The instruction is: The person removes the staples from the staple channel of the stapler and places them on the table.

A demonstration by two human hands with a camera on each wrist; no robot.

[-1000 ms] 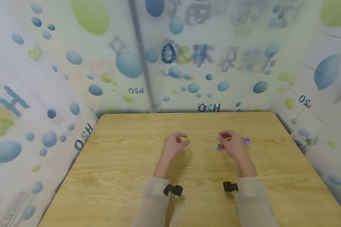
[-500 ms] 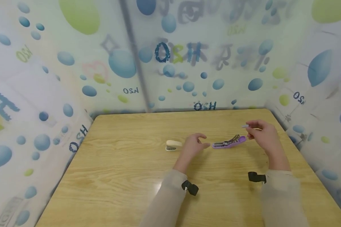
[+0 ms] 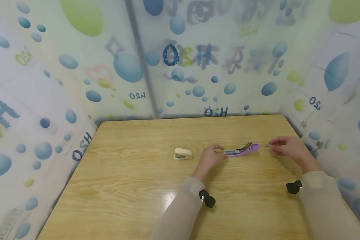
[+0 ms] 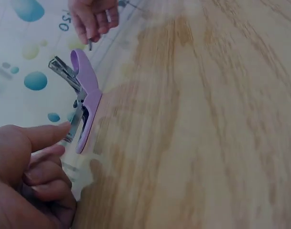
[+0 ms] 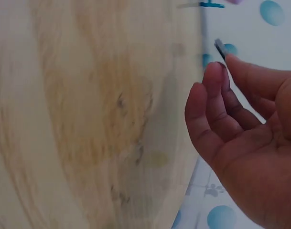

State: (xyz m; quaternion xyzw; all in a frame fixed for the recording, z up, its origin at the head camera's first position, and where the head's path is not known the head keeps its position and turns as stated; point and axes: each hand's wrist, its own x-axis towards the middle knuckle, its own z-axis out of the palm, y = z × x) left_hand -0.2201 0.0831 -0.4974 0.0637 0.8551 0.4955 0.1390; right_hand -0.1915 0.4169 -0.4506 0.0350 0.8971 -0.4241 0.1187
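Observation:
A purple stapler point(image 3: 241, 151) lies on the table with its metal top part swung up off the base. Just at its left end is my left hand point(image 3: 211, 156), thumb and index finger apart; in the left wrist view the thumb tip overlaps the stapler's metal end point(image 4: 74, 125). Away to the right of the stapler, my right hand point(image 3: 289, 149) pinches a short grey strip of staples point(image 5: 220, 47) between thumb and fingertips. The strip juts out past the fingertips toward the stapler. A small cream stapler point(image 3: 183, 154) sits left of my left hand.
The wooden table point(image 3: 132, 186) reaches back to a patterned curtain point(image 3: 180, 83) with blue and green spots, which also hangs along both sides. A dark strap mount point(image 3: 208, 199) is on the left wrist, with another strap mount point(image 3: 294, 187) on the right.
My right hand has moved right, away from the purple stapler, carrying the strip of staples, and lately lowered. My left hand has shifted right to the stapler's end, uncovering the cream stapler.

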